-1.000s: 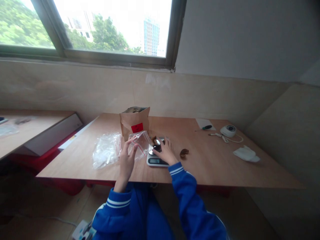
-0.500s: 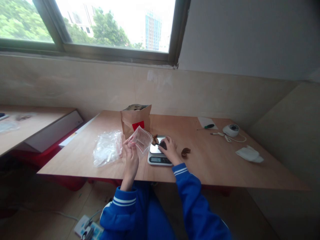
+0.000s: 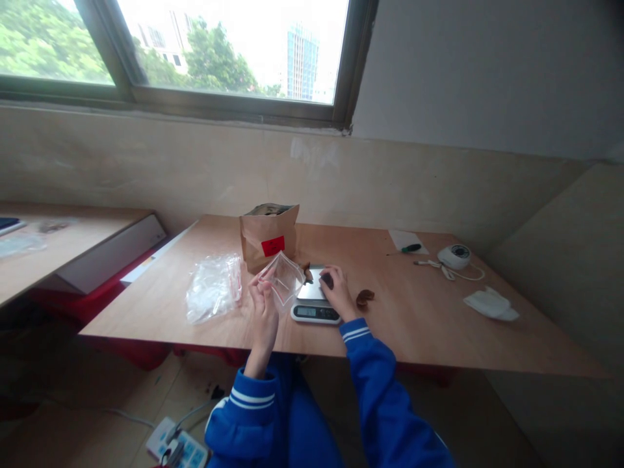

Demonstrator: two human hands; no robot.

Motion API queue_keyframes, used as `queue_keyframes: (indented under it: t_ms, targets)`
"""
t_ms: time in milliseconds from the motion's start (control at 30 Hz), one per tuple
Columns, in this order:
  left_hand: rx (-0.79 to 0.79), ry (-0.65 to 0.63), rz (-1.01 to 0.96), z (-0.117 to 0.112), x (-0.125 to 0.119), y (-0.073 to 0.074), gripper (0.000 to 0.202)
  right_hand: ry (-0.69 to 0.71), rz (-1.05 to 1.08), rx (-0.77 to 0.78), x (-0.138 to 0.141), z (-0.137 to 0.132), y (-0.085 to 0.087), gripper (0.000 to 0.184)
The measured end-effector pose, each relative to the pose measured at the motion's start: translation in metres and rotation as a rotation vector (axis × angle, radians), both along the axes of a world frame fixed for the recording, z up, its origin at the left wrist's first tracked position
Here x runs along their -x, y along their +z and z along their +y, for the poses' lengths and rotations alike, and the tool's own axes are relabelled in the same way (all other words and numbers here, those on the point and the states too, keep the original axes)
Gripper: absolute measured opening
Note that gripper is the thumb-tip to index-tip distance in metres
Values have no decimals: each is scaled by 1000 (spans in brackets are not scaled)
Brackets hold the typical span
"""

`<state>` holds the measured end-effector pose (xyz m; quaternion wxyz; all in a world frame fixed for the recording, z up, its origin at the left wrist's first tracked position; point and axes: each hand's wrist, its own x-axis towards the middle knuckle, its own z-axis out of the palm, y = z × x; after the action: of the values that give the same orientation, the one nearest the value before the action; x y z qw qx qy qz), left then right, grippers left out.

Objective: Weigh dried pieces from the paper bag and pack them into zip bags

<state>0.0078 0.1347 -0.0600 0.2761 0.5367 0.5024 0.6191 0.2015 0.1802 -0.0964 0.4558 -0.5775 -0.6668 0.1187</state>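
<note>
My left hand [image 3: 263,315] pinches a small clear zip bag [image 3: 283,278] by its left corner and holds it up beside the scale. My right hand [image 3: 338,296] is closed round a dark brown dried piece [image 3: 327,280], perhaps peel, over the right part of the digital kitchen scale [image 3: 316,314]. A lighter brown curled piece [image 3: 308,273] is at the left of the scale's metal plate, by the bag's edge; I cannot tell whether it rests on the plate. Another curled brown piece [image 3: 364,298] lies on the table to the right of my right hand.
Behind the zip bag stands an open brown paper pouch [image 3: 256,237] with a red label. A stack of clear bags [image 3: 213,289] lies left. Farther right are a green-handled screwdriver [image 3: 412,248], a white dome camera [image 3: 453,257] with its cable, and a crumpled white tissue [image 3: 491,303].
My right hand, with the dark piece, has shifted right, away from the lighter piece, baring more of the metal plate. My left hand still holds the zip bag. The whole view has shifted slightly.
</note>
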Motion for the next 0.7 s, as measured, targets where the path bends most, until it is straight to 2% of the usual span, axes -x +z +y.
queue_keyframes:
  t_ms: [167,367,567,700]
  targets:
    - [61,20,-21,-2,-3,9,49,-54,125,-69,-2,4,2,8]
    - [85,14,-68,-1,-2,4,48,-40,167,-72,-4,7,-3,11]
    - [76,-26,-105,1,1,-7,45,28,43,53,-2,9,-14,32]
    - [48,-43,-81,3,3,-15,45,105,-156,103,5,5,-8,48]
